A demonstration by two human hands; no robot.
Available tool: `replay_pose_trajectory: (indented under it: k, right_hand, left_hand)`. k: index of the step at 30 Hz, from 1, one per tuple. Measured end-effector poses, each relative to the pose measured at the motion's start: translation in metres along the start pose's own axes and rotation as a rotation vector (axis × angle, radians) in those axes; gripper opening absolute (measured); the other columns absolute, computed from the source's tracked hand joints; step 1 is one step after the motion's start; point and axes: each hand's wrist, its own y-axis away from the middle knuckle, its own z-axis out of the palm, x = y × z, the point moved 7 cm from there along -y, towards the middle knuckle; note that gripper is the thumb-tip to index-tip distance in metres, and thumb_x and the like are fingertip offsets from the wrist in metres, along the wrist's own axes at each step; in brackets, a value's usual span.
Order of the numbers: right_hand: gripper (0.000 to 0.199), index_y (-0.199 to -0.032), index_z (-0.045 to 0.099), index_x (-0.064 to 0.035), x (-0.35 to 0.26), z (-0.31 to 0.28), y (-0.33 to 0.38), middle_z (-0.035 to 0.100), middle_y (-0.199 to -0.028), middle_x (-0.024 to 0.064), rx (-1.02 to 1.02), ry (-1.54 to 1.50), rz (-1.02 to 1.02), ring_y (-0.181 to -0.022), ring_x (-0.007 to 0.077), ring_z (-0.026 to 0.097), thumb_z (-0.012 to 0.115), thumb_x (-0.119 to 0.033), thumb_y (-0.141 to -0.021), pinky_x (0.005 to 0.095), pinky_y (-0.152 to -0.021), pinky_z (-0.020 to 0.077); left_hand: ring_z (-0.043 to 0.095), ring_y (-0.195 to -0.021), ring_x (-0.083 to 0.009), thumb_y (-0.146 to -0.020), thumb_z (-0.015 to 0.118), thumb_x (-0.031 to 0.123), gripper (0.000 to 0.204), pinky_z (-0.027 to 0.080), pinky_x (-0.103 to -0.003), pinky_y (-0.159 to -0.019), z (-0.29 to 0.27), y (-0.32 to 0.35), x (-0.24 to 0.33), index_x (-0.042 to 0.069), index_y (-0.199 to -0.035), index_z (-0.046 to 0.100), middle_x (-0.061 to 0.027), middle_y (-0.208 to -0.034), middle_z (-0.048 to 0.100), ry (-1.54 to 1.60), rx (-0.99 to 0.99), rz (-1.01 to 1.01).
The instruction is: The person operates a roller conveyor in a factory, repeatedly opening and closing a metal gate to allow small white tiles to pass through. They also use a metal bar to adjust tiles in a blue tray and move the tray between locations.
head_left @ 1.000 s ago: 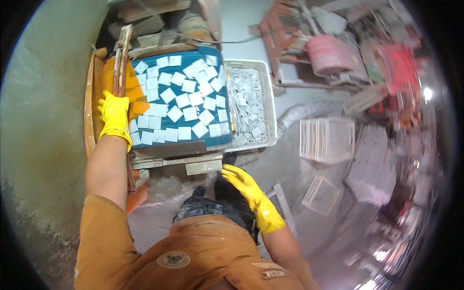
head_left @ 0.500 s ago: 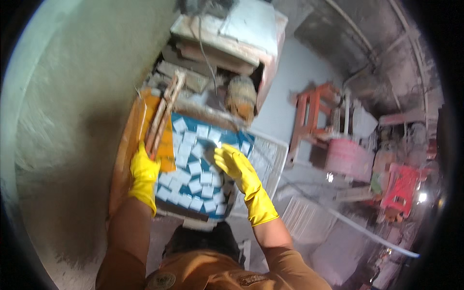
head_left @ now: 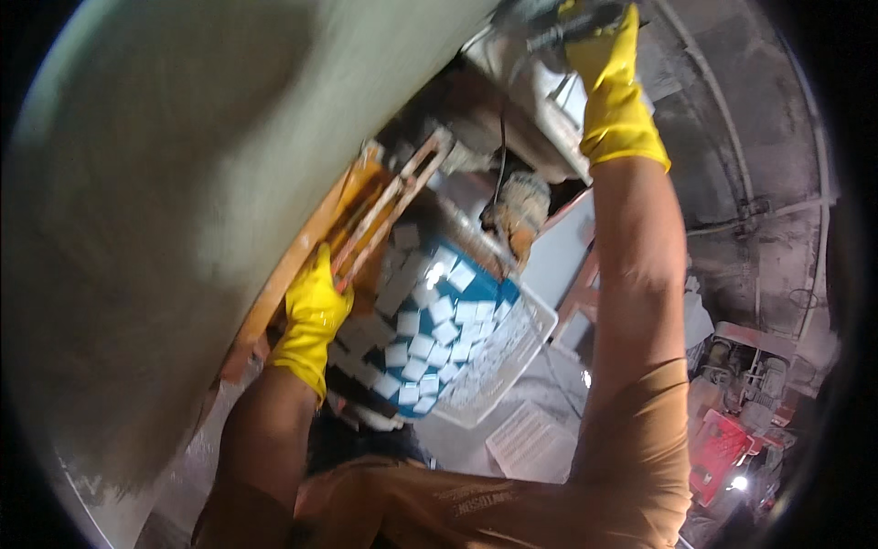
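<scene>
My left hand (head_left: 317, 297) in a yellow rubber glove is closed round the lower end of a long, slotted, worn bar (head_left: 391, 206), which slants up and away beside an orange panel (head_left: 306, 242). My right hand (head_left: 604, 59), in a matching glove, is raised at the far right of the bench. Its fingers bend round a dark object (head_left: 553, 37) whose kind I cannot make out. Between my arms, many white square tiles (head_left: 421, 346) lie scattered on a wet blue-green surface (head_left: 448, 297).
A white plastic basket (head_left: 512, 366) stands against the tiled surface's right side. Behind is a dusty, rounded motor-like part (head_left: 521, 215) with a hanging cable (head_left: 502, 137). A pale wall (head_left: 183, 229) rises on the left. A red plastic stool (head_left: 718, 453) and clutter are at the right.
My right hand has gone from above the tiles up to the dark object at the far end. The view has turned and shifted. My left hand stays on the bar.
</scene>
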Motion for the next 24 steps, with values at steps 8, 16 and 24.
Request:
replay_pose_trajectory:
  k: [8,16,24]
  right_hand:
    - [0.082,-0.141,0.049,0.0018,0.053,-0.032,0.170,0.062,-0.120,0.0183,-0.515,0.076,0.253,-0.109,0.0311,0.057,0.044,-0.069,-0.100,0.0447,-0.096,0.0447]
    - [0.080,-0.135,0.059,0.0076,0.044,-0.164,0.564,0.073,-0.102,0.0162,0.004,0.664,0.544,-0.085,0.0224,0.071,0.074,-0.057,-0.089,0.0348,-0.078,0.0553]
    - [0.034,-0.111,0.073,0.0067,-0.008,-0.160,0.757,0.078,-0.089,0.0117,0.369,0.924,1.035,-0.083,0.0197,0.073,0.073,-0.020,-0.091,0.0317,-0.082,0.0564]
  left_hand:
    - [0.061,-0.124,-0.0419,-0.076,0.082,0.027,0.080,0.049,-0.044,-0.107,0.000,-0.008,-0.005,0.002,-0.144,0.050,-0.0242,-0.135,0.062,0.008,-0.044,-0.022]
    - [0.066,-0.119,-0.0416,-0.076,0.083,0.028,0.076,0.052,-0.046,-0.102,-0.007,-0.005,0.002,0.007,-0.142,0.053,-0.0224,-0.130,0.067,-0.068,-0.105,-0.102]
    - [0.063,-0.124,-0.0424,-0.083,0.082,0.031,0.074,0.051,-0.046,-0.104,0.012,-0.011,-0.011,0.008,-0.146,0.052,-0.0231,-0.134,0.066,-0.064,-0.106,-0.075]
